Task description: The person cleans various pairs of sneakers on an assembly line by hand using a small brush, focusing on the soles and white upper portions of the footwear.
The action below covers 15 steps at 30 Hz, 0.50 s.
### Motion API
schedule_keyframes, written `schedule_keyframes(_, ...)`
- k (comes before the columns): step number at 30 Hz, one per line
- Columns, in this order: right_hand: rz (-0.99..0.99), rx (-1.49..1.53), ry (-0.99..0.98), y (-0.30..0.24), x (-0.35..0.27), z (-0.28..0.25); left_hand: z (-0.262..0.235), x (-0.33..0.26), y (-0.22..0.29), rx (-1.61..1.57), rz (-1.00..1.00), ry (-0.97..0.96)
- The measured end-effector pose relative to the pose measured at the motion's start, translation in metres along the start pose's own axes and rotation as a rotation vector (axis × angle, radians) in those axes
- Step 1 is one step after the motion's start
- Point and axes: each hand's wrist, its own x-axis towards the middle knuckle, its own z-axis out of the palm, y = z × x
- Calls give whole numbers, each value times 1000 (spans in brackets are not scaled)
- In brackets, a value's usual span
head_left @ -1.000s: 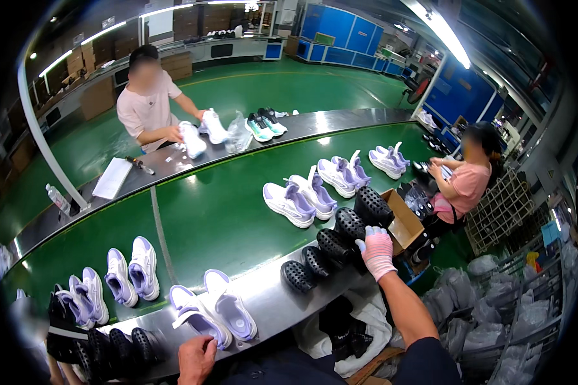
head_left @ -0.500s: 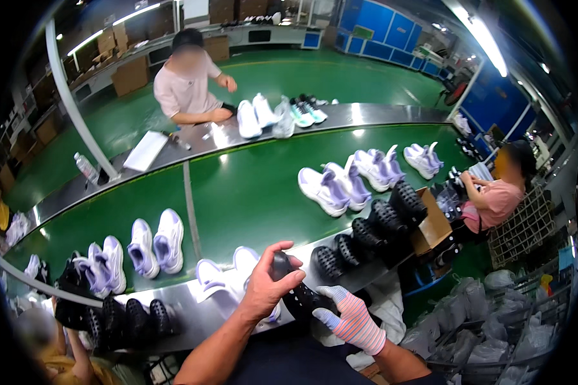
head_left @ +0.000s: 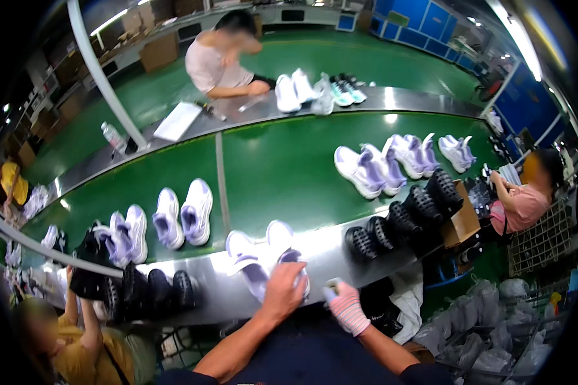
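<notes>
A white and lavender sneaker (head_left: 281, 239) lies on the metal ledge in front of me, its toe pointing away. My bare left hand (head_left: 285, 292) is closed over its heel end, the fingers at the collar and partly hidden. Just left of it lies a matching sneaker (head_left: 240, 246) with its tongue folded out. My right hand (head_left: 349, 310), in a striped knit glove, is held apart at the ledge's near edge. Its fingers are curled together; whether they hold anything is hidden.
Black shoe-shaped pieces with studded surfaces (head_left: 399, 221) stand right of me, more (head_left: 160, 287) at left. Several white and lavender sneakers (head_left: 196, 212) rest on the green belt (head_left: 273, 173). Co-workers sit across (head_left: 215, 64), at right (head_left: 523, 199) and lower left (head_left: 77, 340).
The black studded shoe-shaped piece is no longer in my hands. My left hand has come down onto the sneaker, and my right hand has drawn apart from it. The view has shifted.
</notes>
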Motion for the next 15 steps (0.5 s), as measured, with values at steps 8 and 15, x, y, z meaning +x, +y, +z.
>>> schedule_keyframes(8, 301, 567, 131, 7, -26, -13, -116, -218, -35, 166, -1086, 73)
schedule_keyframes(15, 207, 112, -458, -48, -9, -1, -78, -477, -55, 499, -1591, -345)
